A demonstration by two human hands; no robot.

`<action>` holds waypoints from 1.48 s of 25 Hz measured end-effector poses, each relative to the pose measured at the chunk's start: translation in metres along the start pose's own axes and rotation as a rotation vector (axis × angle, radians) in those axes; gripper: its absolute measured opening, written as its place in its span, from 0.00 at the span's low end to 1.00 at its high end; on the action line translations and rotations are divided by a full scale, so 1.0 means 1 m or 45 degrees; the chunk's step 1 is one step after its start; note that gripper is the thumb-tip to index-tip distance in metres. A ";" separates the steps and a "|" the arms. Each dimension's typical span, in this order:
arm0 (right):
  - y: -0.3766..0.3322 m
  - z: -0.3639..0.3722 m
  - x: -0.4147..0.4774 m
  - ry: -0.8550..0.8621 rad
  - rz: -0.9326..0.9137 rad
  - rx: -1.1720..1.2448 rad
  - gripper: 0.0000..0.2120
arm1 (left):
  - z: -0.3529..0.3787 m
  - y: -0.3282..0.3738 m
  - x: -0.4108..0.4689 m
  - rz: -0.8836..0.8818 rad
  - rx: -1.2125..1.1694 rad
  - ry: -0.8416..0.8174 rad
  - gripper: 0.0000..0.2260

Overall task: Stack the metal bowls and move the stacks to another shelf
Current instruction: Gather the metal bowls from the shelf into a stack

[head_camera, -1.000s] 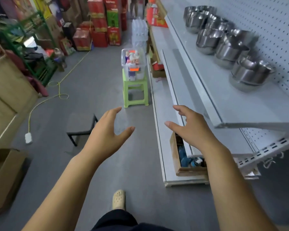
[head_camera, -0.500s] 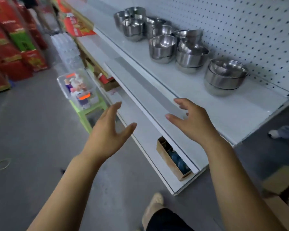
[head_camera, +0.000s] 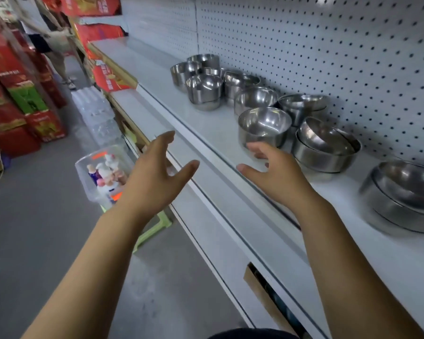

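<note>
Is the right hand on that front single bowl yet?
Cannot tell. Head view: fingertips of the right hand overlap the lower edge of the bowl; no plain gap or contact.

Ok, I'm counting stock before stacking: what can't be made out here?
Head view:
Rearmost shiny steel bowls: nearer bowls hide them, count unclear.
Rightmost stack of wide steel bowls: blurred, cut by right edge.
Brown cardboard box below: white shelf covers its contents.

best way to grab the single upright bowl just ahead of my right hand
Probably pinch the near rim of the bowl, thumb inside, coming from the front of the shelf. It stands upright, open, near wall free; other bowls crowd its back and right.
</note>
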State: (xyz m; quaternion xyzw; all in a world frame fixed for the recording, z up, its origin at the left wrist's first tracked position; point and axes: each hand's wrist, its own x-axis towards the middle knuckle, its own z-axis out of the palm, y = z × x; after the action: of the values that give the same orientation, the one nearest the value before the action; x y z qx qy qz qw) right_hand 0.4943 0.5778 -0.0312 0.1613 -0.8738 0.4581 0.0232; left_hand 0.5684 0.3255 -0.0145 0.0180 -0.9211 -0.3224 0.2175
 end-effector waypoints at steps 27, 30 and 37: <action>-0.023 0.075 0.073 1.019 0.773 -0.452 0.20 | 0.171 -0.085 0.264 0.546 -0.952 -0.875 0.12; -0.026 0.080 0.076 1.132 0.772 -0.425 0.16 | 0.180 -0.096 0.265 0.512 -0.986 -0.757 0.13; -0.042 0.095 0.079 1.345 0.627 -0.377 0.14 | 0.183 -0.090 0.292 0.574 -0.913 -0.638 0.25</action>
State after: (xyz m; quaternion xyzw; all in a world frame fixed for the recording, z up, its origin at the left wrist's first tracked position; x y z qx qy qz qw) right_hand 0.4425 0.4577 -0.0381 -0.3001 -0.8103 0.3416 0.3697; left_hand 0.2195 0.3107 -0.0831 -0.3358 -0.7572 -0.5583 0.0461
